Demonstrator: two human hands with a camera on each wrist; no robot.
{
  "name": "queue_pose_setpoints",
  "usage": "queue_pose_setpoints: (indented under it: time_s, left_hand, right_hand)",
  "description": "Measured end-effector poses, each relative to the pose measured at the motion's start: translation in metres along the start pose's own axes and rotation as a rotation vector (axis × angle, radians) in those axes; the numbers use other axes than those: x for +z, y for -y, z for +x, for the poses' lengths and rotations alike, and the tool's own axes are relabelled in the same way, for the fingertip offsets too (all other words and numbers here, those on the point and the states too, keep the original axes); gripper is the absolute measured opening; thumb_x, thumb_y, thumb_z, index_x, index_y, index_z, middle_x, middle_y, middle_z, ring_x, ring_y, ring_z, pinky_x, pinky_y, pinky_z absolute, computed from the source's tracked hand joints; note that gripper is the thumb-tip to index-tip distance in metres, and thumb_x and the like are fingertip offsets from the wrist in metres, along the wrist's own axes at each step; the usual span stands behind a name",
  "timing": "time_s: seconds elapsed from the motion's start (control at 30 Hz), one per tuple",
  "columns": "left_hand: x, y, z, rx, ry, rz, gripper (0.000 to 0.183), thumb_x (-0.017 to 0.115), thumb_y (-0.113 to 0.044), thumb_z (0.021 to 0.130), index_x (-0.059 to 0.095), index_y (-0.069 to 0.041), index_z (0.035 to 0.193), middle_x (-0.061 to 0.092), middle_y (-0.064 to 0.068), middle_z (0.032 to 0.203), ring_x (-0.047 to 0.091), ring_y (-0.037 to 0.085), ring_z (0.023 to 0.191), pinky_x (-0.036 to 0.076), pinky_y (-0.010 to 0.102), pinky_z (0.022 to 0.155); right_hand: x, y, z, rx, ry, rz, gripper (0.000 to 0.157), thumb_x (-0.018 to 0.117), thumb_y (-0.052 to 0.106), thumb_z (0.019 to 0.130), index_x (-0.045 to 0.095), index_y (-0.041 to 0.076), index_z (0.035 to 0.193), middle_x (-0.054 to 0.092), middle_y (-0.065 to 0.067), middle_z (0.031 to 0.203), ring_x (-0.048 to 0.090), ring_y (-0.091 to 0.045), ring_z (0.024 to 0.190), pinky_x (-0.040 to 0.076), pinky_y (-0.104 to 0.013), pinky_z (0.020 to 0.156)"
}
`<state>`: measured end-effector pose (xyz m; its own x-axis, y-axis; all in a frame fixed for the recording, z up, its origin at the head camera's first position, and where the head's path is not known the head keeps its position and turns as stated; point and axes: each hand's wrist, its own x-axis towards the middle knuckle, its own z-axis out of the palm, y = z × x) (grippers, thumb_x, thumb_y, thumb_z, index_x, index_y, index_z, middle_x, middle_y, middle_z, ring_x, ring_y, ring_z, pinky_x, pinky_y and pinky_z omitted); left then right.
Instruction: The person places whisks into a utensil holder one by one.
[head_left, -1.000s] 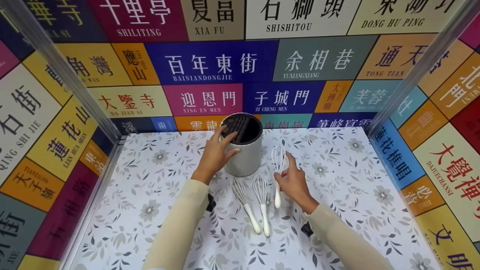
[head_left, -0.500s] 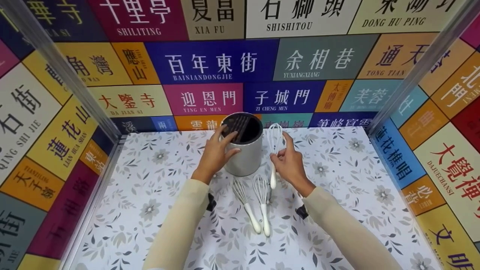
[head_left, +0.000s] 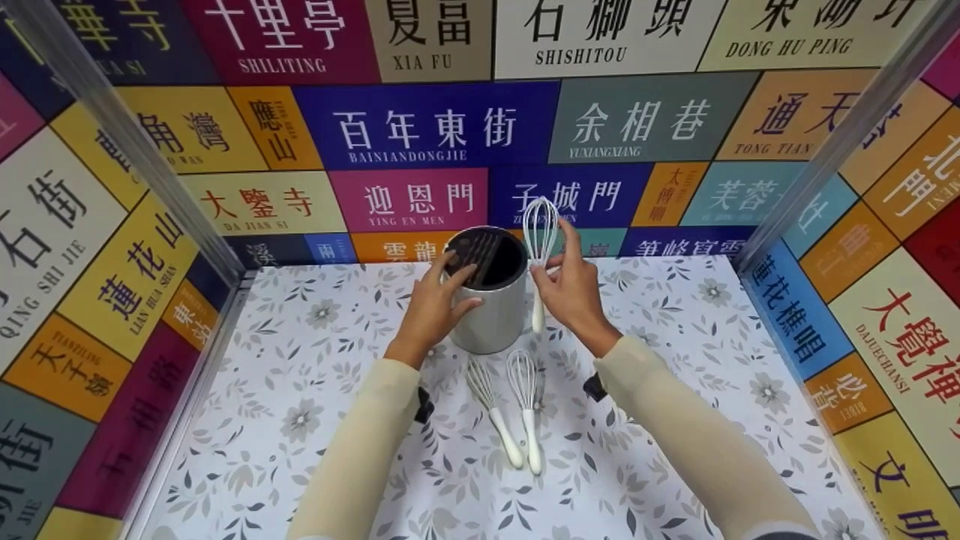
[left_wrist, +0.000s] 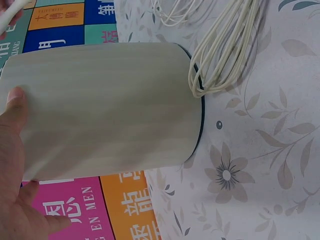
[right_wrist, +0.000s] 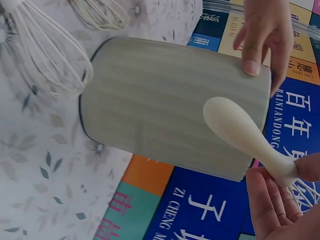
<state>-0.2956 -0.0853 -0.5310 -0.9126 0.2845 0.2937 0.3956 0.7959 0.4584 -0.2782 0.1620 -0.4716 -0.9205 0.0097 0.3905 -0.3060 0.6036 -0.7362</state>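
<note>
A grey cylindrical utensil holder (head_left: 487,322) stands upright at the table's back, its top half slotted black insert, half dark opening. My left hand (head_left: 431,307) grips its upper left rim, fingertips over the insert and thumb (left_wrist: 16,102) on the wall. Right of the rim, my right hand (head_left: 574,292) pinches a white-handled whisk (head_left: 538,311) where handle meets wires; the wires point up and the handle hangs down, as the whisk handle (right_wrist: 235,125) also shows in the right wrist view. Two more whisks lie in front of the holder, a left one (head_left: 504,435) and a right one (head_left: 531,442).
The table (head_left: 300,465) wears a white floral cover. Behind it rises a back wall (head_left: 420,127) of coloured sign panels, with similar walls left and right. The two lying whisks have their wire ends close to the holder's base.
My right hand has lifted the whisk up and slightly left, from beside the holder's lower wall to above its rim height. The left hand, the holder and the lying whisks keep their places.
</note>
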Motion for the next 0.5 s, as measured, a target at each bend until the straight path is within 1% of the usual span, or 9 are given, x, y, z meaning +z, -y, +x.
queue_pose_setpoints:
  time_s: [0.13, 0.3, 0.5]
  left_hand:
    - [0.0, 0.0, 0.0, 0.005, -0.007, -0.004, 0.062, 0.068, -0.05, 0.093, 0.053, -0.03, 0.15, 0.03, 0.009, 0.166, 0.041, 0.038, 0.147, 0.03, 0.072, 0.115]
    - [0.001, 0.0, 0.0, 0.003, -0.008, -0.008, 0.062, 0.069, -0.05, 0.093, 0.054, -0.03, 0.149, 0.03, 0.009, 0.166, 0.041, 0.038, 0.147, 0.029, 0.074, 0.113]
    - [0.001, 0.0, 0.0, -0.015, 0.004, -0.014, 0.063, 0.069, -0.051, 0.093, 0.053, -0.031, 0.15, 0.029, 0.008, 0.167, 0.039, 0.037, 0.148, 0.028, 0.073, 0.114]
  right_hand:
    - [-0.002, 0.013, 0.014, -0.022, -0.024, 0.011, 0.08, 0.069, 0.02, 0.097, 0.023, 0.024, 0.162, 0.072, -0.01, 0.099, 0.072, -0.021, 0.074, 0.058, -0.044, 0.065]
    - [-0.004, 0.025, 0.029, -0.033, -0.043, 0.017, 0.079, 0.069, 0.021, 0.097, 0.023, 0.025, 0.161, 0.072, -0.013, 0.108, 0.075, -0.026, 0.082, 0.061, -0.045, 0.07]
    - [-0.004, 0.037, 0.047, -0.046, -0.08, 0.026, 0.079, 0.073, 0.02, 0.095, 0.027, 0.026, 0.159, 0.069, -0.011, 0.11, 0.074, -0.023, 0.079, 0.061, -0.041, 0.073]
